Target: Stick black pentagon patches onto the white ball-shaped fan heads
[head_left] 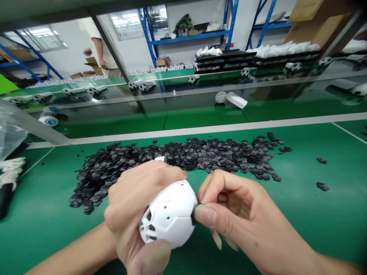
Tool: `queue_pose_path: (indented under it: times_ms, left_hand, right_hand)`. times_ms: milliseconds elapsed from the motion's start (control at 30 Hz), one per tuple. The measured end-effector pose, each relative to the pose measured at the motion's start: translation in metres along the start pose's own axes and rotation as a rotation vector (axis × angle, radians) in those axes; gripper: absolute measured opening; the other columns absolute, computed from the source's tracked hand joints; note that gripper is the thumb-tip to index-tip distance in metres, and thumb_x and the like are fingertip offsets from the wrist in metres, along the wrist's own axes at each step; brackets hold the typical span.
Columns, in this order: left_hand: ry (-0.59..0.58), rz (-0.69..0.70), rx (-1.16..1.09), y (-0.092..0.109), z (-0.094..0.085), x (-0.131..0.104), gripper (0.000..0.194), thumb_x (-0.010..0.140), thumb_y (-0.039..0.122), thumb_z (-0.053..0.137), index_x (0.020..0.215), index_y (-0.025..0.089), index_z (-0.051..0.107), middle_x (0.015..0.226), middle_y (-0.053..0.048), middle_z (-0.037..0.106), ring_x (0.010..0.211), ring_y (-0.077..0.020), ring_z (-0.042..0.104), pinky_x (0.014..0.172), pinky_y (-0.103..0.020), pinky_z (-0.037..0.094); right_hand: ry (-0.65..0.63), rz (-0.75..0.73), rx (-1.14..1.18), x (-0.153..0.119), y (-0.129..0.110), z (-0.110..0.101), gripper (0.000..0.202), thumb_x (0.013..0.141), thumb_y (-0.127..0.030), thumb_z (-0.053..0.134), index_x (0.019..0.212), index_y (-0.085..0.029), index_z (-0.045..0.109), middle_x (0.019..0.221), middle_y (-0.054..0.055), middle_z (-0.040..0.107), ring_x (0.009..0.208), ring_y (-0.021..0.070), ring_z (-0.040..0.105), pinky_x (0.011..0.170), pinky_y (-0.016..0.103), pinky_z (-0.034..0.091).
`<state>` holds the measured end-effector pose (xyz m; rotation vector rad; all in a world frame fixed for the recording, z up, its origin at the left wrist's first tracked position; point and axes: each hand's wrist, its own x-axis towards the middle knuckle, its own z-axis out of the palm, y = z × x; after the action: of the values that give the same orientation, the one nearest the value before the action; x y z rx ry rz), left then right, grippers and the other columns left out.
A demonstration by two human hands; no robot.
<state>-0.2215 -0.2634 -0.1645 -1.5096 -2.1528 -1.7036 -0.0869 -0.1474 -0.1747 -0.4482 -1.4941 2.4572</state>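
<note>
A white plastic ball-shaped housing (174,215) with small holes and a slotted opening sits in my left hand (137,202), fingers wrapped over its top and thumb underneath. Between the thumb and index finger of my right hand (237,214) is a small black pentagon-shaped piece, partly hidden by the thumb, pressed against the right side of the housing. Beyond both hands spreads a long pile of loose black pentagon pieces (206,154) on the green work table (301,221). A white corner shows above my left hand; what it belongs to is mostly hidden.
Behind the table's white edge strip (200,131) runs a green conveyor belt (177,110) carrying a white ball-headed part (220,97). Farther back are soccer-patterned parts, stacked black trays (223,59), blue shelving and a standing person (99,42). A plastic bag (11,133) is at the left.
</note>
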Motion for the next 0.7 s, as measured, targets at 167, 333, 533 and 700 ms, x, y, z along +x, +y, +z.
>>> queue_pose_path:
  times_ms: [167, 333, 533, 700]
  left_hand:
    - [0.121, 0.222, 0.151, -0.006, 0.003, -0.005, 0.060, 0.105, 0.074, 0.041, 0.081, 0.032, 0.078, 0.057, -0.003, 0.061, 0.068, -0.0288, 0.068, 0.063, -0.041, 0.054]
    - [0.139, 0.225, 0.146, 0.004, 0.009, 0.004, 0.071, 0.099, 0.084, 0.042, 0.064, 0.029, 0.071, 0.045, -0.003, 0.051, 0.056, -0.0262, 0.064, 0.059, -0.039, 0.053]
    - [-0.048, 0.204, 0.165, 0.014, -0.001, 0.005, 0.066, 0.099, 0.079, 0.052, 0.064, 0.025, 0.067, 0.051, -0.004, 0.051, 0.045, -0.0184, 0.046, 0.050, -0.036, 0.038]
    - [-0.358, 0.083, 0.141, 0.004, -0.018, 0.002, 0.051, 0.091, 0.075, 0.068, 0.070, 0.029, 0.078, 0.057, -0.005, 0.051, 0.050, -0.0201, 0.040, 0.051, -0.037, 0.036]
  right_hand:
    - [0.010, -0.025, -0.024, 0.000, 0.001, -0.001, 0.044, 0.074, -0.042, 0.100, 0.069, -0.016, 0.064, 0.067, -0.001, 0.063, 0.057, 0.0068, 0.052, 0.052, 0.016, 0.040]
    - [0.022, 0.039, 0.036, 0.002, 0.002, 0.000, 0.044, 0.058, -0.033, 0.106, 0.063, -0.017, 0.066, 0.060, -0.001, 0.063, 0.054, 0.0082, 0.053, 0.049, 0.017, 0.039]
    - [-0.030, 0.268, 0.254, 0.006, 0.003, 0.004, 0.055, 0.046, -0.028, 0.109, 0.065, -0.016, 0.060, 0.059, -0.002, 0.068, 0.054, 0.0084, 0.064, 0.053, 0.014, 0.050]
    - [-0.209, 0.423, 0.267, 0.009, -0.003, -0.007, 0.063, 0.046, -0.035, 0.109, 0.076, -0.017, 0.057, 0.065, -0.002, 0.071, 0.056, 0.0090, 0.068, 0.057, 0.015, 0.056]
